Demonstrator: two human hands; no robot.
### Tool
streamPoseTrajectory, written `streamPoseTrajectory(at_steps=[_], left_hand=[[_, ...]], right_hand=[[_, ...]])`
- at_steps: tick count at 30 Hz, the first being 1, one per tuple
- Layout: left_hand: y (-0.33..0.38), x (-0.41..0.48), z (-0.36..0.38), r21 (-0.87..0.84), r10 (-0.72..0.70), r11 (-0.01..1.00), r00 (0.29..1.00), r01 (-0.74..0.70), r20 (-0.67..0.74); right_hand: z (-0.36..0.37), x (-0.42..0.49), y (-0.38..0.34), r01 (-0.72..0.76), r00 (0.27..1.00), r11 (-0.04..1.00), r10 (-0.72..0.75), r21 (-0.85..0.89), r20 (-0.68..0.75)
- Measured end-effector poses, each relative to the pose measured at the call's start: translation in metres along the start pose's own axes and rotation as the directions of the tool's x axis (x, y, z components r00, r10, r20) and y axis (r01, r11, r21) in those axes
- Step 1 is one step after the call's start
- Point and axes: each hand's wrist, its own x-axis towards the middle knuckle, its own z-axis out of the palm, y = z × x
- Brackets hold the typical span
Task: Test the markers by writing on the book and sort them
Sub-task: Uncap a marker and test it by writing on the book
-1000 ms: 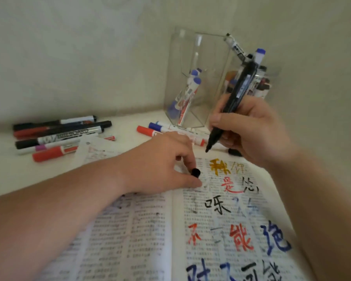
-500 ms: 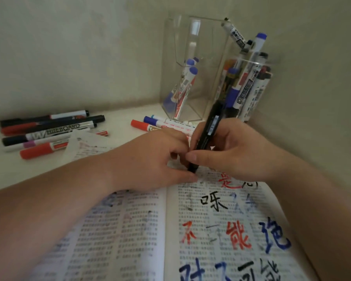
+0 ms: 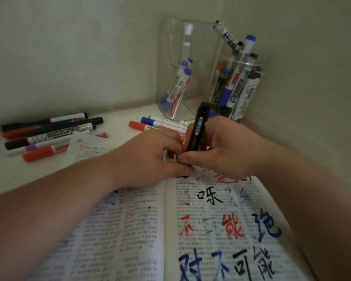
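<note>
Gripping the black marker (image 3: 198,128) in your right hand (image 3: 229,151), you hold it nearly upright, lower end down, just above the top edge of the open book (image 3: 130,230). Your left hand (image 3: 144,159) lies over the page with its fingers curled in at that lower end; whether they pinch anything is hidden. Coloured characters cover the right page. Loose markers (image 3: 49,134) lie on the table (image 3: 0,169) to the left, and a clear holder (image 3: 170,57) with more stands behind.
</note>
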Motion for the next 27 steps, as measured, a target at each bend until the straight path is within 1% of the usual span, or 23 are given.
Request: streamPoseTrajectory(at_steps=[2,6,8,10,11,12,13,14,16,17,18,19,20,21,23,25,27], left_hand=[[0.002,-0.002,-0.001,-0.013,-0.006,1.000,1.000,0.006,-0.008],[0.004,-0.003,-0.002,0.018,-0.023,1.000,1.000,0.023,-0.021],[0.004,-0.002,-0.001,0.014,-0.003,1.000,1.000,0.003,-0.011],[0.003,-0.002,-0.001,0.028,0.014,1.000,1.000,-0.014,-0.003],[0.002,-0.001,-0.002,0.041,0.008,0.999,1.000,-0.007,-0.016],[0.003,0.000,-0.003,0.041,-0.019,0.999,0.999,0.020,-0.040],[0.003,0.001,-0.004,0.034,-0.057,0.998,0.996,0.059,-0.069],[0.003,0.001,-0.005,0.024,-0.091,0.995,0.991,0.094,-0.099],[0.003,0.003,-0.010,0.058,-0.121,0.990,0.983,0.130,-0.140],[0.004,0.003,-0.015,0.117,-0.122,0.983,0.982,0.140,-0.144],[0.008,0.003,-0.024,0.188,-0.128,0.970,0.982,0.154,-0.142],[0.012,0.002,-0.035,0.251,-0.144,0.952,0.980,0.175,-0.138],[0.018,0.000,-0.049,0.299,-0.162,0.934,0.978,0.196,-0.134],[0.023,-0.003,-0.064,0.343,-0.171,0.917,0.977,0.205,-0.127],[0.033,-0.015,-0.098,0.408,-0.180,0.884,0.972,0.228,-0.153],[0.032,-0.038,-0.129,0.419,-0.207,0.860,0.949,0.293,-0.238],[0.018,-0.067,-0.150,0.399,-0.233,0.843,0.913,0.361,-0.334]], right_hand=[[0.000,-0.002,-0.002,-0.021,1.000,1.000,0.021,-0.006,0.007],[0.002,-0.003,-0.005,-0.059,0.998,0.998,0.059,0.017,0.002],[0.004,-0.003,0.000,-0.078,0.996,0.996,0.080,0.035,-0.037],[0.005,-0.003,0.003,-0.102,0.989,0.995,0.102,0.013,-0.107],[0.005,-0.003,0.004,-0.096,0.984,0.995,0.100,0.035,-0.150],[0.004,-0.004,0.006,-0.076,0.976,0.991,0.096,0.106,-0.198],[0.002,-0.004,0.007,-0.038,0.964,0.976,0.093,0.216,-0.250],[-0.001,-0.004,0.010,0.017,0.946,0.940,0.095,0.341,-0.309],[-0.005,-0.001,0.015,0.143,0.902,0.819,0.123,0.555,-0.413],[-0.007,-0.001,0.016,0.202,0.882,0.764,0.131,0.612,-0.453],[-0.009,0.000,0.015,0.240,0.866,0.731,0.135,0.638,-0.481],[-0.012,0.001,0.009,0.249,0.863,0.722,0.137,0.645,-0.487],[-0.014,0.003,0.004,0.227,0.871,0.742,0.135,0.631,-0.472],[-0.017,0.005,-0.005,0.184,0.891,0.783,0.122,0.594,-0.437],[-0.025,0.014,-0.024,0.102,0.940,0.885,0.063,0.454,-0.335],[-0.025,0.031,-0.044,0.061,0.975,0.970,-0.008,0.234,-0.223],[-0.012,0.053,-0.065,0.060,0.985,0.998,-0.060,-0.005,-0.164]])
